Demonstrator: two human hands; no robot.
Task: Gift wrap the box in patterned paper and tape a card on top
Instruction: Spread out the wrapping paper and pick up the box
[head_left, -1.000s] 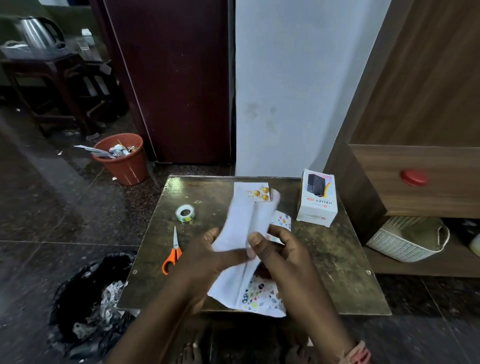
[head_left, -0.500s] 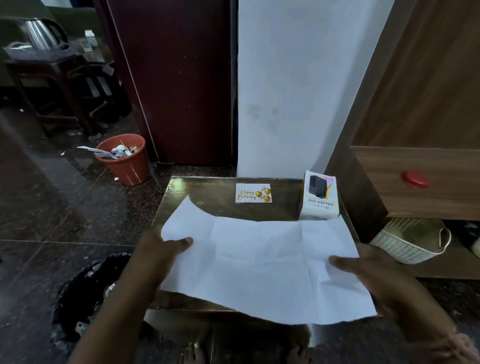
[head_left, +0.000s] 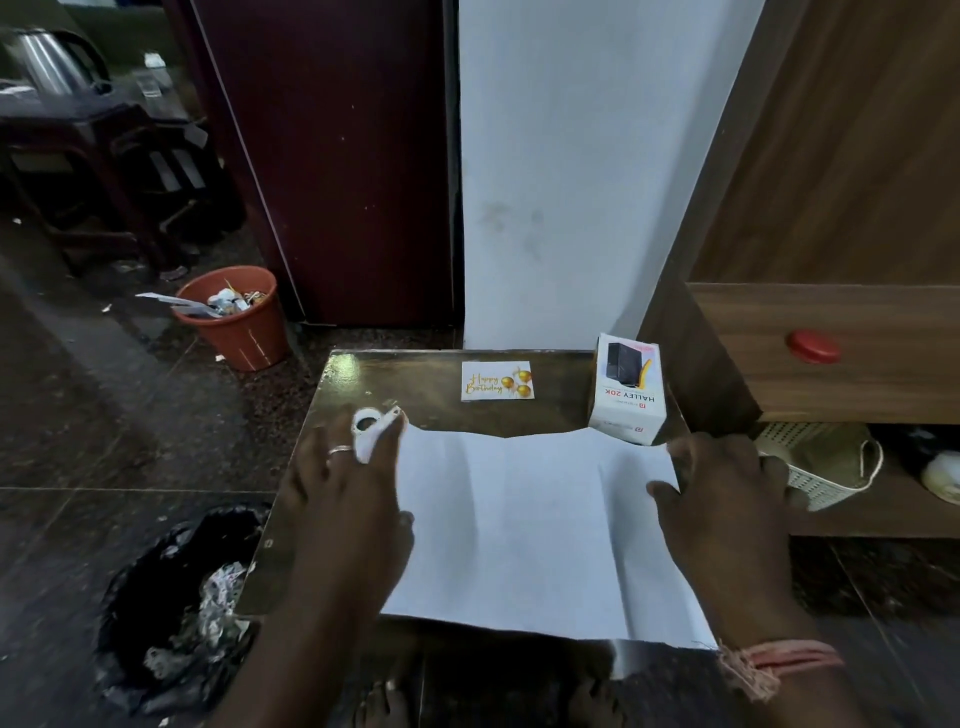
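Closest to the camera, the sheet of wrapping paper (head_left: 519, 525) is lying spread out with its plain white side up, covering the near half of the small brown table (head_left: 431, 382); its near edge is hanging a bit past the table's front edge.

The left hand (head_left: 345, 501) is resting palm-down on the paper's left edge, fingers pretty much straight and slightly spread, not gripping anything. There's a ring on one finger. The paper's far-left corner is curling up against the fingertips, right by the roll of clear tape (head_left: 368, 420) sitting on the table.

The right hand (head_left: 727, 499) is sitting on the right edge of the sheet. Its thumb is lying on top of the paper, and the fingers are bending down over the edge, so it looks like it's pinching that side, though I can't fully tell what the fingers are doing underneath. A pinkish thread bracelet (head_left: 779, 662) is wrapping the wrist.

Further back, the white box (head_left: 627, 389) is standing at the table's far-right corner, just touching the paper's far edge. The "Happy Birthday" card (head_left: 497, 381) is lying flat near the far edge, apart from the paper.

Off the table, an orange bin (head_left: 241, 325) with scraps is sitting on the floor to the left.
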